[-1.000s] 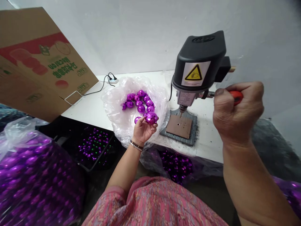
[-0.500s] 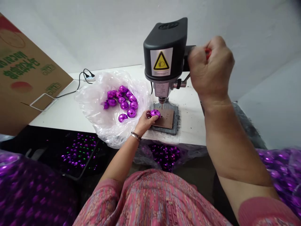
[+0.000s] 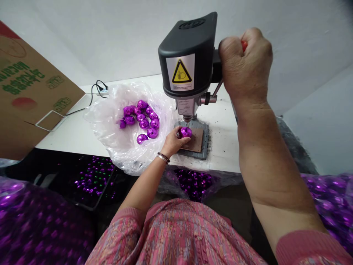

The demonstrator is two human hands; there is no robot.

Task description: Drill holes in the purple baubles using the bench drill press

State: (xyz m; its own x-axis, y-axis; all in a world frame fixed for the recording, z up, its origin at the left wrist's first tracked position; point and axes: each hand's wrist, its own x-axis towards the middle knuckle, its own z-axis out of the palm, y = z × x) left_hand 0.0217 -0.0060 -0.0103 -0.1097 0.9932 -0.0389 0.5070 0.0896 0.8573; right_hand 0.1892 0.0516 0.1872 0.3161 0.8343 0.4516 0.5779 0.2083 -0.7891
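Observation:
My left hand pinches a shiny purple faceted ball and holds it on the brown board of a small black bench drill, right under the drill bit. My right hand is a fist wrapped round the drill's red-tipped feed lever beside the motor head. A clear plastic bag lies open just left of the drill, and several more purple balls rest in it.
The drill stands on a white table. A cardboard box leans at the left, with a power strip and cable behind the bag. Bags of purple balls sit low on both sides; a black crate of balls is under the table edge.
My left hand carried the purple ball from above the bag onto the drill's board under the bit. My right hand swung the lever up beside the drill head. The view shifted right.

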